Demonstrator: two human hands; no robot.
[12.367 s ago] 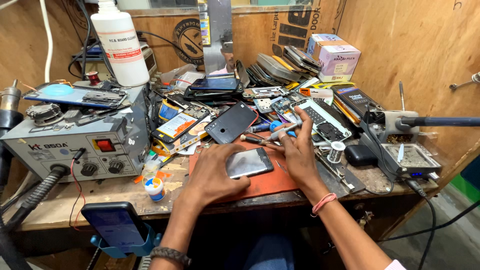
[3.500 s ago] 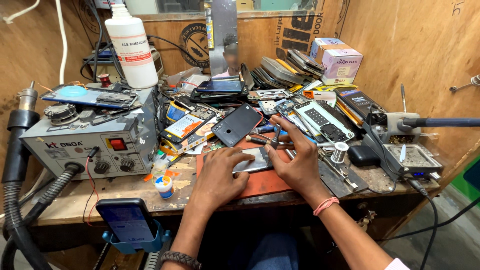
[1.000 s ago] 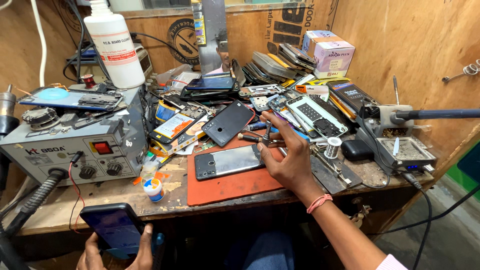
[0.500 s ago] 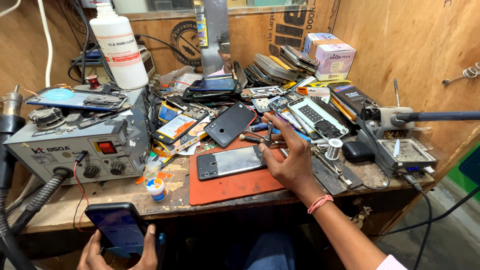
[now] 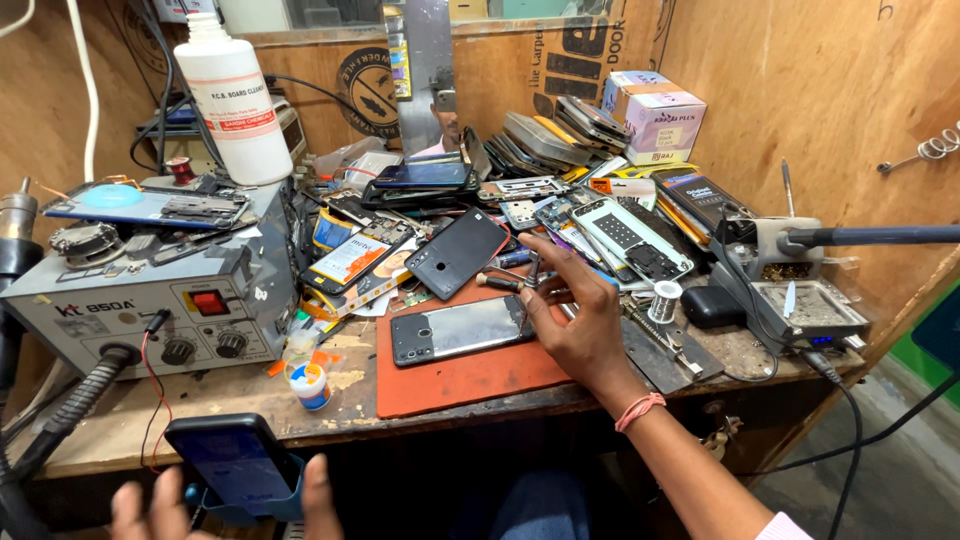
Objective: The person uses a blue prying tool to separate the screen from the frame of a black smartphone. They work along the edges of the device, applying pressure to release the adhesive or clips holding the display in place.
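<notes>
My right hand (image 5: 580,315) sits just right of the frame's centre, fingers spread and curled loosely, pinching thin metal tweezers (image 5: 532,272) between thumb and forefinger. Just left of it, the grey-backed smartphone (image 5: 462,329) lies face down on the flat orange rubber mat (image 5: 470,375), not touched by either hand. Above the mat, a black phone back cover (image 5: 458,252) leans on the clutter of phone parts. My left hand (image 5: 215,500) is at the lower left edge of the frame, cupped around a blue-cased phone in a blue stand (image 5: 235,465) at the front of the wooden bench (image 5: 120,425). The grey hot-air rework station (image 5: 140,290) fills the left side, a white plastic bottle (image 5: 230,95) behind it.
</notes>
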